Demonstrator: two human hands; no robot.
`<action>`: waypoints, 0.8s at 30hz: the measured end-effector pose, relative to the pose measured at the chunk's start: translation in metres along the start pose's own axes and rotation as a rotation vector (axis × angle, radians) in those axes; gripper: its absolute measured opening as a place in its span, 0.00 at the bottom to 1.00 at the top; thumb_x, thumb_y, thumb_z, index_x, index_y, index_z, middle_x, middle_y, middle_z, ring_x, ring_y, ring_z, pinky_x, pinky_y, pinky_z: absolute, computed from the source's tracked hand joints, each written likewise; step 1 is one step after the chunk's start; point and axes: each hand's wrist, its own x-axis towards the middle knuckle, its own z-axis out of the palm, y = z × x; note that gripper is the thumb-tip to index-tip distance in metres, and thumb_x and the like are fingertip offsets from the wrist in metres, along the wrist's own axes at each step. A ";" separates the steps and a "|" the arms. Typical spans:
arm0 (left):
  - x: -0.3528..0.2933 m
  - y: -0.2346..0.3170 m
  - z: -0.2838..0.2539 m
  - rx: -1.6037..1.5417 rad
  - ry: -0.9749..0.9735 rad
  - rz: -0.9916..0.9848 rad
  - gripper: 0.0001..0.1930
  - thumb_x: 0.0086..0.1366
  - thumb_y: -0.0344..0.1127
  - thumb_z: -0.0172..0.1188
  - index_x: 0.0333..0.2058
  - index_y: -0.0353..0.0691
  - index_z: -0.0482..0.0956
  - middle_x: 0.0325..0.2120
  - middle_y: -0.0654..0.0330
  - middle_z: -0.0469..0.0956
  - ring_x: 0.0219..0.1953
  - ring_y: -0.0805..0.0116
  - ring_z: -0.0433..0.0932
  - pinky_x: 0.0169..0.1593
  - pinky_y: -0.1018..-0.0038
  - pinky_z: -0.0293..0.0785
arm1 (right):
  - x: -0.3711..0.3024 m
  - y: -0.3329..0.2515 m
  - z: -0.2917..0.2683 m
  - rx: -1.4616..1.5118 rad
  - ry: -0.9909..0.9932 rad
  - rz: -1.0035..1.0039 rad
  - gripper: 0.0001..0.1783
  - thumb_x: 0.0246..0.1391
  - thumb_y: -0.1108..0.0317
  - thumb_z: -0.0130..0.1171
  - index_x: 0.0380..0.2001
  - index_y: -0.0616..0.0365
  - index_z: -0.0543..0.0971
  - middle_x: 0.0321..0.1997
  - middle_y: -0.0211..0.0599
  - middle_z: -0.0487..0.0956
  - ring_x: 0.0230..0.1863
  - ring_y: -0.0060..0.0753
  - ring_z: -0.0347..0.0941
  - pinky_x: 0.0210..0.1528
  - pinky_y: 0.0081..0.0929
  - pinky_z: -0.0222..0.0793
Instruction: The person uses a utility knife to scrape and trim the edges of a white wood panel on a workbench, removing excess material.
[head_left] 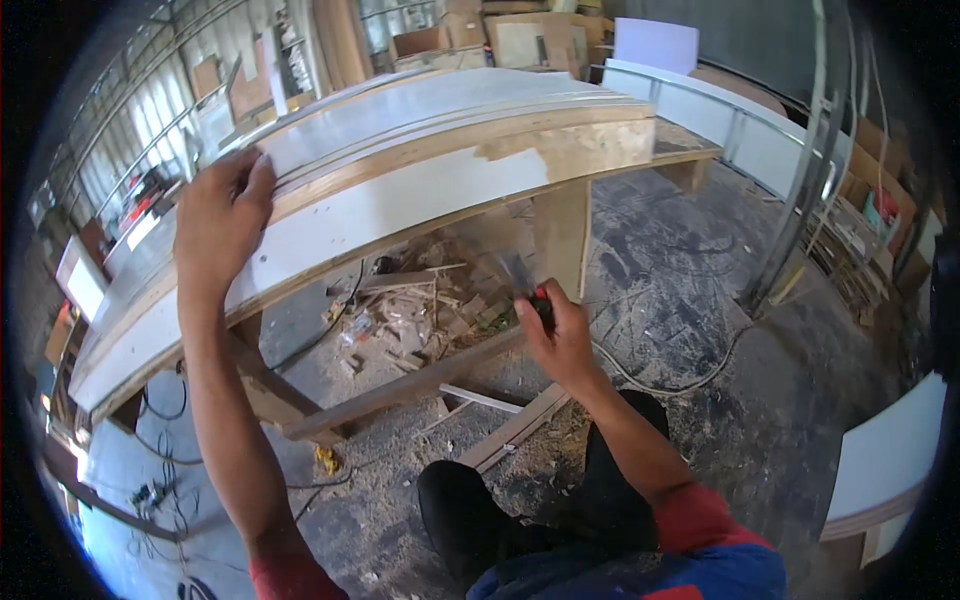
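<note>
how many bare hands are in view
2: the left hand at the edge of the white-faced panel, the right hand lower, holding a blurred bladed tool.

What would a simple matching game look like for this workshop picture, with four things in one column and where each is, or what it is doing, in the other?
Things:
1. Left hand
2. Right hand
3. Wood scraps
4. Pale lavender board

Places and states:
A. Strewn on the floor
B. Standing upright in the background
C. Closed around a hand tool
D. At the edge of the long white-faced panel

Right pairs: 1-D, 2-C, 3-A, 4-B.
</note>
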 end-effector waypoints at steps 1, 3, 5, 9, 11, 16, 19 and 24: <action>-0.001 -0.009 -0.002 0.040 0.009 0.026 0.19 0.67 0.46 0.54 0.43 0.37 0.85 0.34 0.43 0.83 0.40 0.42 0.83 0.45 0.56 0.76 | -0.007 -0.006 0.002 -0.082 -0.058 -0.053 0.14 0.64 0.61 0.62 0.33 0.59 0.72 0.17 0.34 0.71 0.19 0.26 0.67 0.22 0.26 0.62; -0.001 -0.013 0.004 0.052 -0.004 0.000 0.18 0.67 0.45 0.54 0.43 0.39 0.86 0.34 0.45 0.84 0.39 0.44 0.84 0.45 0.55 0.76 | -0.025 0.000 -0.003 -0.186 -0.187 -0.077 0.15 0.62 0.59 0.65 0.34 0.59 0.75 0.19 0.40 0.77 0.19 0.34 0.76 0.24 0.29 0.68; -0.011 0.005 0.000 -0.017 0.163 0.007 0.10 0.63 0.39 0.59 0.36 0.40 0.84 0.28 0.49 0.82 0.32 0.49 0.81 0.39 0.55 0.74 | -0.044 0.006 -0.015 -0.226 -0.297 0.029 0.15 0.61 0.59 0.66 0.34 0.59 0.76 0.21 0.39 0.78 0.21 0.32 0.76 0.26 0.28 0.69; -0.047 0.002 0.028 -0.045 0.671 0.557 0.24 0.55 0.26 0.59 0.53 0.42 0.79 0.48 0.54 0.80 0.52 0.50 0.77 0.57 0.56 0.67 | -0.077 0.036 -0.050 -0.284 -0.356 0.101 0.16 0.65 0.57 0.61 0.35 0.62 0.77 0.21 0.37 0.77 0.21 0.28 0.73 0.27 0.30 0.68; -0.094 0.001 0.041 0.083 0.384 0.373 0.39 0.56 0.30 0.60 0.69 0.45 0.63 0.70 0.51 0.60 0.73 0.46 0.53 0.72 0.45 0.47 | -0.090 0.048 -0.053 -0.274 -0.427 0.123 0.17 0.66 0.57 0.60 0.35 0.63 0.77 0.20 0.36 0.75 0.20 0.27 0.71 0.27 0.31 0.67; -0.131 -0.016 0.050 0.212 0.206 0.266 0.47 0.57 0.32 0.62 0.75 0.48 0.51 0.77 0.54 0.42 0.78 0.45 0.35 0.74 0.40 0.35 | -0.114 0.069 -0.062 -0.318 -0.437 0.249 0.18 0.68 0.57 0.59 0.36 0.65 0.77 0.21 0.36 0.74 0.21 0.27 0.70 0.26 0.31 0.63; -0.133 -0.008 0.049 0.186 0.203 0.230 0.47 0.57 0.33 0.63 0.74 0.47 0.52 0.77 0.54 0.44 0.78 0.44 0.37 0.74 0.41 0.36 | -0.125 0.076 -0.059 -0.282 -0.462 0.280 0.19 0.68 0.56 0.58 0.43 0.66 0.78 0.22 0.35 0.74 0.22 0.27 0.71 0.27 0.35 0.66; -0.138 -0.005 0.052 0.185 0.200 0.230 0.47 0.57 0.32 0.63 0.75 0.45 0.52 0.76 0.46 0.44 0.78 0.41 0.36 0.74 0.42 0.34 | -0.160 0.124 -0.057 -0.274 -0.362 0.209 0.23 0.69 0.54 0.56 0.48 0.66 0.76 0.27 0.39 0.76 0.26 0.27 0.73 0.30 0.37 0.68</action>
